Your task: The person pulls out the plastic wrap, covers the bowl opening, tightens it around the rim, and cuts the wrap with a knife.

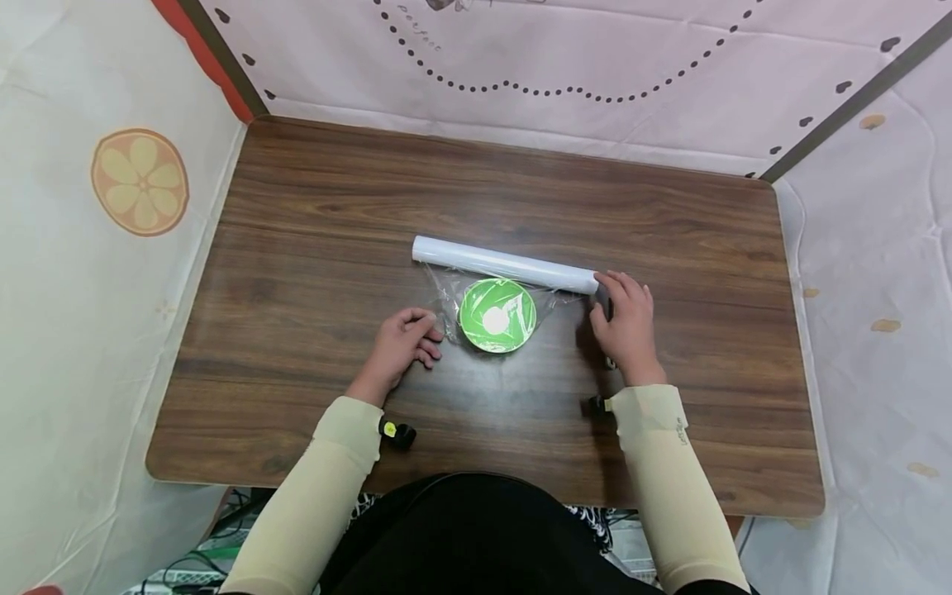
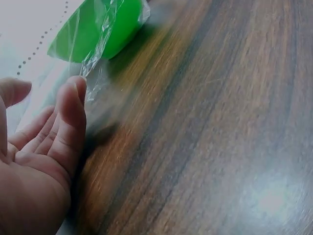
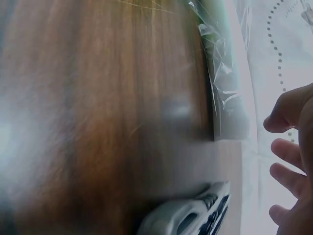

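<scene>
A green bowl (image 1: 479,324) stands on the table under a sheet of clear plastic wrap (image 1: 448,293). Just behind it lies a white roll (image 1: 506,263), with the wrap reaching from it over the bowl. To the left of the bowl is my left hand (image 1: 407,340), fingers loosely bent and thumb apart; in the left wrist view an index fingertip (image 2: 78,85) is at the wrap's edge. My right hand (image 1: 628,326) is at the roll's right end, and in the right wrist view its fingers are spread with nothing between them.
A grey and black object with a hole in it (image 3: 183,218) lies on the table by my right hand, mostly hidden from above. Brown wooden tabletop (image 1: 297,248) surrounds everything. White printed curtains (image 1: 521,49) hang along the back and both sides.
</scene>
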### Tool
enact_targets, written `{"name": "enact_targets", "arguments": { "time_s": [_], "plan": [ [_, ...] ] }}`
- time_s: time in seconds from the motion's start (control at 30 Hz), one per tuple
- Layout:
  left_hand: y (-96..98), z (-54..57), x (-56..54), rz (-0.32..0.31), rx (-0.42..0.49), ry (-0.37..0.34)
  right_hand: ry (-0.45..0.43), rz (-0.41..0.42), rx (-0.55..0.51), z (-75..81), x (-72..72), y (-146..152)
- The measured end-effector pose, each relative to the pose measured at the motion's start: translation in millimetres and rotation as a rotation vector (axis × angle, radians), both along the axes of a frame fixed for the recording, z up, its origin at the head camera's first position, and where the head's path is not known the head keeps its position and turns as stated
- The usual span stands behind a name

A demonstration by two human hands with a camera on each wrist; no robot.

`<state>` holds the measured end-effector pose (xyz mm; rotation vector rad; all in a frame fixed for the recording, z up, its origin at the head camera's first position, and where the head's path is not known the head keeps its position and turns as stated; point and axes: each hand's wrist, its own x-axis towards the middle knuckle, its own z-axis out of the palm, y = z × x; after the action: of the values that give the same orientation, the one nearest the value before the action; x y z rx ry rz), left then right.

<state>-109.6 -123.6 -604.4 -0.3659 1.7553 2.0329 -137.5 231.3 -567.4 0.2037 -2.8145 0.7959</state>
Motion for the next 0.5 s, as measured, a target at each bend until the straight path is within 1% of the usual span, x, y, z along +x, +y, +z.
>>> {"name": "enact_targets", "arguments": {
  "time_s": [0.13,0.27,0.37,0.5],
  "plan": [
    [-0.2,0.7,-1.2,0.048,0.021,0.022,0.041,-0.027,-0.042,0.4,7.0,3],
    [1.7,4.0,-1.9,0.099,-0.002,0.072,0.092,-0.07,-0.107,2.7,12.9,3],
    [1.7,7.3,-1.6,0.126,-0.031,0.108,0.104,-0.139,-0.134,3.0,16.9,4],
    [-1.3,10.8,-1.3,0.144,-0.044,0.122,0.043,-0.269,-0.13,0.2,21.7,7]
  ]
}}
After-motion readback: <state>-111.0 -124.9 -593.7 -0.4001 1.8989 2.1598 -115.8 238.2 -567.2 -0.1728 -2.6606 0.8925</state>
